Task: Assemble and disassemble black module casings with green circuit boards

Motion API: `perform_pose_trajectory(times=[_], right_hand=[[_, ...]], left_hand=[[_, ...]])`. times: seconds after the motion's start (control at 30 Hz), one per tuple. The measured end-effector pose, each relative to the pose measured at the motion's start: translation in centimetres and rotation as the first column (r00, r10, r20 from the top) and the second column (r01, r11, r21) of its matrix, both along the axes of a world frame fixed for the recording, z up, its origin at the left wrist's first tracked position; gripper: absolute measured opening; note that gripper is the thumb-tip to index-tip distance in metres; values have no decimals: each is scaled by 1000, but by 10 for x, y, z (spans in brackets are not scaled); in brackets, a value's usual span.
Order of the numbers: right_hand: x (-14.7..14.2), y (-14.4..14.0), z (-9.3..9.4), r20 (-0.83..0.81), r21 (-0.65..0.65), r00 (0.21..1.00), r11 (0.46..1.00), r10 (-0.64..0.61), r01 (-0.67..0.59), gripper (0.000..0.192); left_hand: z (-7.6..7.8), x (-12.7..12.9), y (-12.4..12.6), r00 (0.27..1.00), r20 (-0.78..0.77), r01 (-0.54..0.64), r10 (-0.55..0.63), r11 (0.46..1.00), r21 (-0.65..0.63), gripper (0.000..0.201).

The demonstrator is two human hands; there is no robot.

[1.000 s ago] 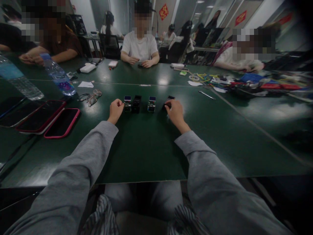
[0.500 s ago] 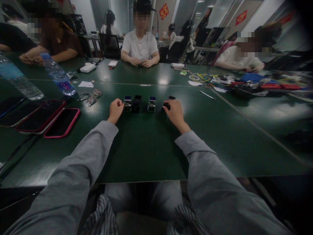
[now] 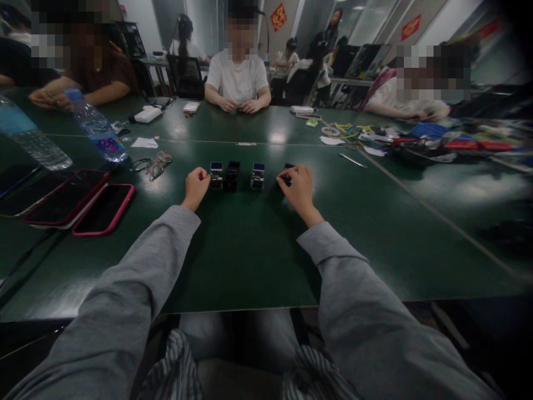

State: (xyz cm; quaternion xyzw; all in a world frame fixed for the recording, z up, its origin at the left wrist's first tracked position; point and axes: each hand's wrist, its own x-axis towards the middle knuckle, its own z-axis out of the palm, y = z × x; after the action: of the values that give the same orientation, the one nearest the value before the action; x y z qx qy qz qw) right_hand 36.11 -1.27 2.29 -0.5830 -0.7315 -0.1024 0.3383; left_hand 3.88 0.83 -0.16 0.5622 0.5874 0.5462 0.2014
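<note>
Four small devices stand in a row on the green table [image 3: 250, 239]. At the left end is a small circuit board with a screen [image 3: 216, 176], and my left hand [image 3: 196, 188] rests just beside it, fingers curled and pressed together. Whether anything is in those fingertips is hidden. A black case [image 3: 232, 176] stands close to that board. Farther right is a second circuit board with a screen [image 3: 257, 176], untouched. My right hand [image 3: 300, 188] has thumb and fingers closed around another small black case [image 3: 287, 180], most of which the hand covers.
On the left lie phones [image 3: 104, 209], water bottles [image 3: 96, 129] and glasses [image 3: 159, 165]. A wrench [image 3: 352, 160] and a heap of cables [image 3: 441, 139] lie on the right. Several people sit around the table; the person opposite [image 3: 238, 83] holds something small and dark.
My right thumb and fingers have drawn closer together around the black case, covering more of it. My left hand stays beside the left board. The view has shifted slightly.
</note>
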Motion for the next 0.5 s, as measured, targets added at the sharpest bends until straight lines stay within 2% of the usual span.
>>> perform_pose_trajectory(times=[0.2,0.5], right_hand=[[3,6,-14,-42,-41,999,999,-17,16,42],[0,8,-20,-132,-96,991,995,11,-23,46]], left_hand=[[-2,0,1,1000,5,3,-3,1000,8,22],[-3,0,3,1000,23,5,-5,1000,-9,22]])
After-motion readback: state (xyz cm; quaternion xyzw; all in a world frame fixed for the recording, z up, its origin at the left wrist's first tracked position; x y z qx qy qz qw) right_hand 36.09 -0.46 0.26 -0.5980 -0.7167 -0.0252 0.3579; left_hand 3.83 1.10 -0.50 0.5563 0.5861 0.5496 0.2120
